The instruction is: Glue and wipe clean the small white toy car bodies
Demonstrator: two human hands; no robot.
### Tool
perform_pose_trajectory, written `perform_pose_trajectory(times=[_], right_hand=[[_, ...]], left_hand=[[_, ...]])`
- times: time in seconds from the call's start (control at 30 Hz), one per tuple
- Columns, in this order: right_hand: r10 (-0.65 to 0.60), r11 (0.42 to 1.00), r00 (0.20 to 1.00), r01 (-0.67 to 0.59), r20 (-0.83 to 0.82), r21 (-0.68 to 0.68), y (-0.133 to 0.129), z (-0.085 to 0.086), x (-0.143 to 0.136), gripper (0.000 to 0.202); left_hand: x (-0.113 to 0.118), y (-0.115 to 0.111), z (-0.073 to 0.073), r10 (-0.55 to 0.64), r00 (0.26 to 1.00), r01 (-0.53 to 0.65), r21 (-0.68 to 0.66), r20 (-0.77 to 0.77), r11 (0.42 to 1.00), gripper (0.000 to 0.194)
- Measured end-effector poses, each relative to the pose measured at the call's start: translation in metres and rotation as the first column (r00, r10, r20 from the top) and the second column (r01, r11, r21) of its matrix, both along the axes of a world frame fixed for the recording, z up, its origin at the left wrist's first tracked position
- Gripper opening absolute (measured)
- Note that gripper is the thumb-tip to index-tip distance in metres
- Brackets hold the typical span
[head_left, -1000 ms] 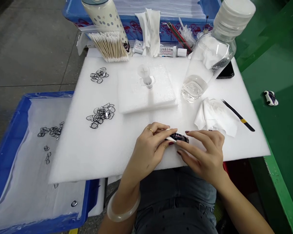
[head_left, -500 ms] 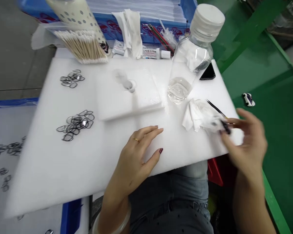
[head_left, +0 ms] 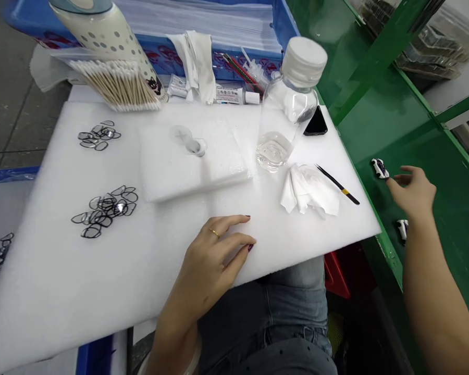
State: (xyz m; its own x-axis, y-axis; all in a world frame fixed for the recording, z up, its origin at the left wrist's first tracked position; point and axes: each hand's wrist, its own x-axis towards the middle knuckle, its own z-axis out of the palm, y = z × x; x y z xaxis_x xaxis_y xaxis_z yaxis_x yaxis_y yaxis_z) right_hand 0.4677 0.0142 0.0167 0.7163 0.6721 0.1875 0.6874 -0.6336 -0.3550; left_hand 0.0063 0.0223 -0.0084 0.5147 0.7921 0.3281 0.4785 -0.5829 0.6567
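Note:
My left hand rests near the front edge of the white foam board. Its fingers are loosely spread and nothing shows in them; thumb and index tips come close together. Over the green surface at the right, my right hand has its fingertips at the rear end of a small white and dark toy car, in a pinch. Another toy car is partly hidden by my right wrist. Black tweezers lie beside a crumpled white tissue on the board.
A clear bottle stands near a black phone. A foam block bears an open little container. Dark-rimmed clear pieces lie in piles. Cotton swabs, a dotted tumbler and a blue bin line the back.
My right hand has moved right, from beside the tissue with a dark item in its fingers, to the toy car on the green surface. My left thumb and index have drawn closer. The view has shifted.

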Motion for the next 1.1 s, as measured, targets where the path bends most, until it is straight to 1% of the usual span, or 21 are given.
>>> perform_pose_trajectory(times=[0.07,0.17,0.23,0.3,0.33,0.37,0.43,0.47,0.5,0.53,0.6,0.63,0.67,0.7,0.77,0.8,0.83,0.9,0.97,1.03,1.1], right_hand=[[0.016,1.0,0.999,-0.016,-0.03,0.012,0.024,-0.005,0.012,0.037],[0.044,0.996,0.998,-0.041,-0.041,0.08,0.036,-0.004,0.015,0.035],[0.087,0.984,0.996,-0.081,-0.034,0.161,0.031,0.006,-0.003,0.034],[0.185,0.95,0.983,-0.174,-0.017,0.258,0.021,0.018,-0.04,0.039],[0.314,0.916,0.949,-0.293,-0.035,0.274,0.015,0.024,-0.065,0.047],[0.527,0.809,0.85,-0.499,-0.006,0.31,0.01,0.03,-0.093,0.051],[0.864,0.479,0.502,-0.848,0.05,0.228,0.005,0.035,-0.151,0.05],[0.952,0.293,0.305,-0.939,0.039,0.177,0.006,0.036,-0.178,0.045],[0.987,0.155,0.158,-0.98,0.013,0.127,0.008,0.035,-0.202,0.042],[0.998,0.062,0.062,-0.993,0.001,0.099,0.013,0.033,-0.221,0.038],[0.994,-0.049,-0.053,-0.997,-0.091,0.055,0.026,0.029,-0.248,0.032],[0.989,-0.058,-0.066,-0.996,-0.133,0.06,0.033,0.028,-0.255,0.029],[0.987,-0.031,-0.043,-0.996,-0.158,0.082,0.041,0.028,-0.26,0.025],[0.988,0.033,0.013,-0.991,-0.155,0.129,0.05,0.029,-0.264,0.022],[0.977,0.21,0.187,-0.939,-0.107,0.274,0.067,0.032,-0.272,0.021],[0.962,0.275,0.259,-0.899,-0.092,0.342,0.076,0.034,-0.277,0.024],[0.951,0.306,0.295,-0.871,-0.089,0.385,0.083,0.035,-0.283,0.029],[0.951,0.311,0.288,-0.879,-0.116,0.362,0.096,0.037,-0.296,0.032],[0.945,0.319,0.292,-0.921,-0.145,0.223,0.104,0.04,-0.308,0.024],[0.928,0.353,0.339,-0.932,-0.153,0.078,0.108,0.043,-0.316,0.027],[0.924,0.36,0.358,-0.933,-0.131,-0.011,0.107,0.047,-0.321,0.033]], left_hand=[[0.0,0.0,0.0,-0.002,1.0,0.002,-0.027,0.018,1.0,0.012],[0.001,-0.002,0.002,0.028,0.998,-0.024,-0.067,0.048,0.997,0.022],[0.001,-0.003,0.004,0.027,0.997,-0.02,-0.093,0.069,0.995,0.027],[0.002,-0.002,0.005,0.009,0.996,0.0,-0.105,0.084,0.995,0.023],[0.003,-0.002,0.005,0.003,0.996,0.006,-0.104,0.087,0.995,0.019],[0.003,-0.002,0.005,0.008,0.996,0.001,-0.103,0.086,0.995,0.023],[0.004,-0.002,0.004,0.058,0.994,-0.049,-0.096,0.09,0.994,0.049],[0.005,-0.002,0.003,0.102,0.991,-0.093,-0.093,0.092,0.991,0.06],[0.005,-0.002,0.002,0.154,0.983,-0.146,-0.088,0.095,0.985,0.065],[0.006,-0.002,0.001,0.208,0.973,-0.201,-0.082,0.098,0.976,0.067],[0.007,-0.003,0.001,0.289,0.952,-0.283,-0.072,0.099,0.956,0.066],[0.007,-0.003,0.002,0.304,0.948,-0.298,-0.076,0.097,0.952,0.064],[0.006,-0.003,0.003,0.297,0.95,-0.289,-0.087,0.095,0.953,0.061],[0.006,-0.003,0.005,0.263,0.96,-0.253,-0.107,0.094,0.962,0.059],[0.006,-0.003,0.008,0.135,0.986,-0.118,-0.158,0.102,0.98,0.049],[0.005,-0.004,0.009,0.068,0.991,-0.046,-0.182,0.118,0.982,0.042],[0.005,-0.004,0.01,0.022,0.99,0.007,-0.201,0.142,0.979,0.035],[0.004,-0.004,0.01,0.016,0.976,0.036,-0.238,0.216,0.971,0.02],[0.003,-0.004,0.01,0.092,0.953,-0.012,-0.267,0.288,0.964,0.012],[0.002,-0.004,0.01,0.142,0.944,-0.061,-0.266,0.298,0.962,0.013],[0.002,-0.002,0.01,0.118,0.967,-0.067,-0.226,0.224,0.972,0.022]])
